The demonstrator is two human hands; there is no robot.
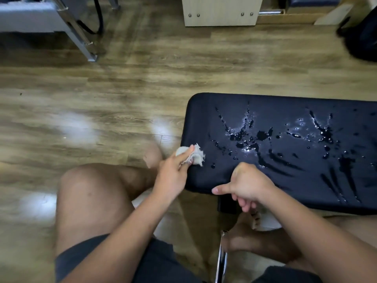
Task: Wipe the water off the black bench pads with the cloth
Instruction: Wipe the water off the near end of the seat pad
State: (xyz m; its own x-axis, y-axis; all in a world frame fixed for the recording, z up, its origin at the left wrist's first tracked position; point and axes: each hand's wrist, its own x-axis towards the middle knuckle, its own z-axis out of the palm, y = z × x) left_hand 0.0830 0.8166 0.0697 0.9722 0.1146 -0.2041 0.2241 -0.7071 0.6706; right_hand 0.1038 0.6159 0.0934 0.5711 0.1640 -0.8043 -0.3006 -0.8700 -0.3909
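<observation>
A black bench pad [214, 111] fills the right half of the head view, with puddles and streaks of water [251, 137] across its middle and right part. My left hand [173, 172] grips a small frayed white cloth [195, 156] at the pad's front left corner, where the cloth touches the surface. My right hand [244, 186] hangs over the pad's near edge with its fingers curled, the thumb pointing left, and nothing visible in it.
My bare knees and dark shorts fill the bottom of the view. A chrome chair leg [221, 260] stands between my legs. On the wooden floor [102, 103] beyond stand a metal frame [81, 37] at the top left, a pale wooden cabinet [220, 11] at the top middle, and a dark bag [363, 37] at the top right.
</observation>
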